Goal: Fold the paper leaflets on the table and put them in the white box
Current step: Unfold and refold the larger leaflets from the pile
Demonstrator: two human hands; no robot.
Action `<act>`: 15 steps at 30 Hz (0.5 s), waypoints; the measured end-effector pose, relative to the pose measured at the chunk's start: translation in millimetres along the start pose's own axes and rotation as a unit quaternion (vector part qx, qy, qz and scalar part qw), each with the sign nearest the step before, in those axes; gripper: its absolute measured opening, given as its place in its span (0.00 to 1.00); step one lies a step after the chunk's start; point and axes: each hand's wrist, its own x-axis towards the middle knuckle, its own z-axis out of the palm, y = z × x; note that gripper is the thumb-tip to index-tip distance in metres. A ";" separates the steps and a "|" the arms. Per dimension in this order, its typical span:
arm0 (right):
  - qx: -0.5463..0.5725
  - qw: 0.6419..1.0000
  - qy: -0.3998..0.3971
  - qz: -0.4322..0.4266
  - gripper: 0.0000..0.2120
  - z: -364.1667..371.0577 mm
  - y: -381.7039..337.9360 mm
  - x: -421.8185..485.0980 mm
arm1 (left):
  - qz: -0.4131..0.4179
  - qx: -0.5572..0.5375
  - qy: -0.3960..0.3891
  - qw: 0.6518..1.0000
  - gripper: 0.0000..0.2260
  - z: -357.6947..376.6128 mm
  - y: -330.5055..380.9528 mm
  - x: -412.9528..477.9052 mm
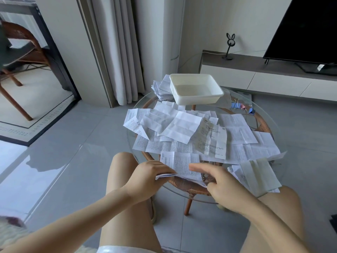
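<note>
Paper leaflet [184, 165] pinched in my left grip [149, 178]; whether my right grip [224, 183] holds it I cannot tell. Sliding on the glass counter [140, 104] could skew the fold.

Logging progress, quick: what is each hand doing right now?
Left hand: grips the leaflet at its folded edge.
Right hand: pinches the same leaflet's other edge.

- Left hand [151, 177]: is reaching in from the lower left, fingers curling over the folded edge of a leaflet [184, 164], pinching it.
- Right hand [218, 181]: is gripping the leaflet's opposite edge, thumb stretching leftward.
</note>
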 end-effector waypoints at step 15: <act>-0.082 0.981 0.173 0.041 0.17 23.1 22.0 51.2 | -0.245 -0.014 0.155 0.957 0.17 8.9 7.4 5.4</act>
